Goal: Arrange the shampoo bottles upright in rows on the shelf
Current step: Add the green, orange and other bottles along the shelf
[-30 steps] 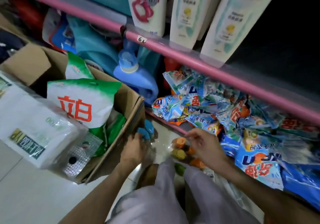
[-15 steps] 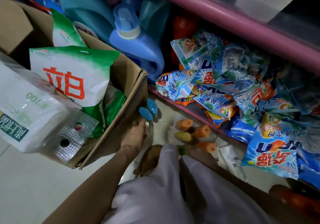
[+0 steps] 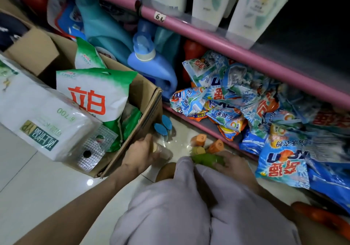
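Small bottles stand on the floor in front of the pink shelf (image 3: 236, 50): two with blue caps (image 3: 162, 124), two with orange caps (image 3: 208, 142), one with a yellowish cap (image 3: 198, 150). My left hand (image 3: 142, 153) is closed around a clear bottle with a pale cap (image 3: 161, 151) beside the cardboard box. My right hand (image 3: 230, 164) grips a green bottle (image 3: 205, 158) just above my knees. Three tall white shampoo bottles (image 3: 208, 0) stand upright on the shelf above.
An open cardboard box (image 3: 144, 101) with green-and-white bags sits at left, a wrapped white pack (image 3: 37, 116) leaning on it. Detergent sachets (image 3: 246, 101) are piled on the lowest shelf. A blue jug (image 3: 151, 65) stands behind the box. My grey-clad knees (image 3: 189, 207) fill the foreground.
The view tilted back up, showing the shelf's white bottles again. My right hand has come out from behind my knee holding the green bottle. My left hand stays low by the box.
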### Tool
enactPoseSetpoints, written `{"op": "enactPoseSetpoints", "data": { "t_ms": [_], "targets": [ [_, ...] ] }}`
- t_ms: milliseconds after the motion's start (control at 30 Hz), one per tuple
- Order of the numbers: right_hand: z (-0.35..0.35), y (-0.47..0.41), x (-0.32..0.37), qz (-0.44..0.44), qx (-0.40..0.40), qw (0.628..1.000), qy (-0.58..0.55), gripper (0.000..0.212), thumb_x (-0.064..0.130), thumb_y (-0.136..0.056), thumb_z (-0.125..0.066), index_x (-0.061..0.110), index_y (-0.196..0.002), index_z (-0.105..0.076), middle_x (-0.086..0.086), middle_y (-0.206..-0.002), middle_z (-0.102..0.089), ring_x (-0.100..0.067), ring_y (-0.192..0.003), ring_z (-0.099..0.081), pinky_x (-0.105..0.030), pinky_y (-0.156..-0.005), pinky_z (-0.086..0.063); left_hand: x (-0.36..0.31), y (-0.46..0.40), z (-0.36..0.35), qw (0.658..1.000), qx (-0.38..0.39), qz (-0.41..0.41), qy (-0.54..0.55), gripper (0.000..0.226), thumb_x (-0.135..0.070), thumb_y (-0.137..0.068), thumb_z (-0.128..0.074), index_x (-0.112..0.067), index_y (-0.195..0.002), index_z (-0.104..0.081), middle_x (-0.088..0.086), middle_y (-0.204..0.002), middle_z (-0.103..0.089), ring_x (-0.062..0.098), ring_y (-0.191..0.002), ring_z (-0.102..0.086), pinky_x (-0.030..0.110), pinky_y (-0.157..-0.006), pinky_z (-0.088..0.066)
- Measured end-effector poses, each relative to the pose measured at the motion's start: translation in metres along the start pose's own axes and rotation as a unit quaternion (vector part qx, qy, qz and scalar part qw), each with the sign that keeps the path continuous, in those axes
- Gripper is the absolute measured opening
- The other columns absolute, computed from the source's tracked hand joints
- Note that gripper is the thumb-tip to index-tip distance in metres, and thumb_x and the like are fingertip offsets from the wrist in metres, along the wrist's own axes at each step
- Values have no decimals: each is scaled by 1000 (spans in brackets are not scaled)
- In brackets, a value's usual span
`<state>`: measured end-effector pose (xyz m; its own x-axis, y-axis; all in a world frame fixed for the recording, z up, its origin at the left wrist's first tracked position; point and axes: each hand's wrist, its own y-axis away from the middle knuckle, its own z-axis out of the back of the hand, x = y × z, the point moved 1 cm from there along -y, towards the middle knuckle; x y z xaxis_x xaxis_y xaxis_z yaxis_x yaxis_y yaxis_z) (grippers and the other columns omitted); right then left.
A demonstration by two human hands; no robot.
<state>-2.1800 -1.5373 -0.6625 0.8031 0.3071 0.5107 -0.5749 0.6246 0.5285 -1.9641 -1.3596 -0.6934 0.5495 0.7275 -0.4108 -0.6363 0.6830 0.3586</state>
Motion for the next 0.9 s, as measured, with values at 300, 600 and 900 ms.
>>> {"op": "enactPoseSetpoints", "data": {
  "t_ms": [300, 600, 900],
  "targets": [
    [126, 121, 39, 101, -166, 884, -424, 11, 4, -84, -65, 9, -93, -68, -1, -78, -75, -14, -69, -72, -16, -65, -56, -59, 71, 110, 963, -208, -45, 164, 40, -34, -74, -78, -16, -104, -59, 1, -83, -64, 25, -80, -59, 24, -65, -37],
    [210, 189, 43, 86, -258, 692, -669, 9, 11, -90, -56, 6, -90, -63, -5, -79, -70, -14, -68, -71, -13, -63, -54, -140, 114, 197, 910, -274, -151, 271, 33, -36, -70, -80, -40, -88, -52, -24, -78, -59, 2, -75, -60, 16, -66, -41],
    [237, 168, 30, -34, -277, 633, -722, 8, 10, -93, -59, 3, -89, -55, -12, -98, -58, -20, -90, -64, -11, -51, -54, -190, 153, 232, 879, -238, -244, 333, 31, -29, -71, -80, -39, -85, -54, -21, -83, -63, -18, -75, -56, -1, -57, -39]
  ]
}}
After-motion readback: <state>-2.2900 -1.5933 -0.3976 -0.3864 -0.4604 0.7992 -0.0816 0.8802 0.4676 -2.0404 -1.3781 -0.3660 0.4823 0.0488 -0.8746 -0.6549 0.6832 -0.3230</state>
